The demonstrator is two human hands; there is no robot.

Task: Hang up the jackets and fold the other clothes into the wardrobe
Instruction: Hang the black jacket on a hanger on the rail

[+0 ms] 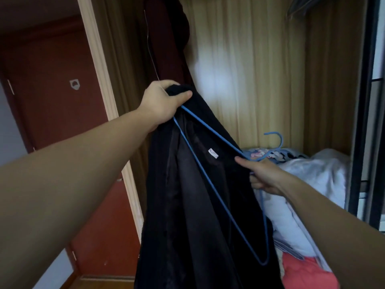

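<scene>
Hanging maroon coat behind black jacket; bedding beside hanger.

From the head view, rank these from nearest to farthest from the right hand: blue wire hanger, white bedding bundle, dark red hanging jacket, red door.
1. Blue wire hanger: gripped in the right hand.
2. White bedding bundle: just right, behind it.
3. Dark red hanging jacket: up left, inside the wardrobe.
4. Red door: far left.

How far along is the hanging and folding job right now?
Done: one dark red jacket already hangs in the wardrobe. In hand: the left hand grips the black jacket while the right hand works the blue hanger into it. Left: hanging it, and the heaped clothes.
</scene>
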